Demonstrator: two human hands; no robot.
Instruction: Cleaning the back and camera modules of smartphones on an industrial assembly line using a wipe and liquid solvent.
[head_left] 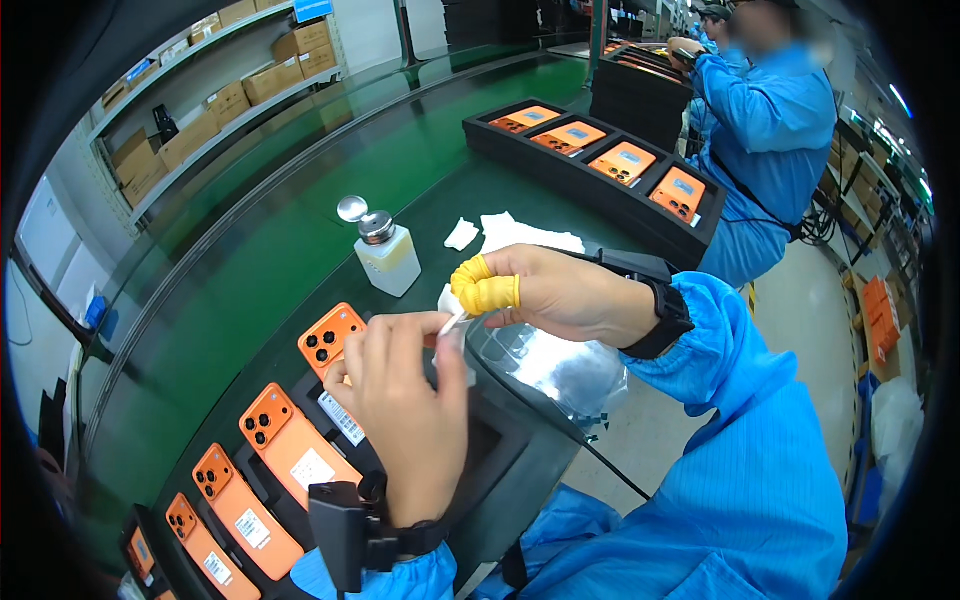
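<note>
Between my two hands is a small folded white wipe (454, 318). My left hand (405, 400) pinches its near end between thumb and fingertips. My right hand (550, 290), with yellow finger cots (486, 288) on two fingers, closes on its other side; its fingertips are partly hidden. Below my left hand lies a black foam tray with several orange phones (265, 515), backs up, white labels on them. One phone (328, 335) is partly covered by that hand. Beyond the hands stands a squat pump bottle (390, 262) of clear liquid, its metal lid flipped up.
More white wipes (520, 235) lie on the green bench (290, 230) behind my right hand. A second black tray (590, 170) of orange phones sits farther right. Clear plastic bags (560, 375) lie near the bench edge. A person in blue (765, 120) works at the far right.
</note>
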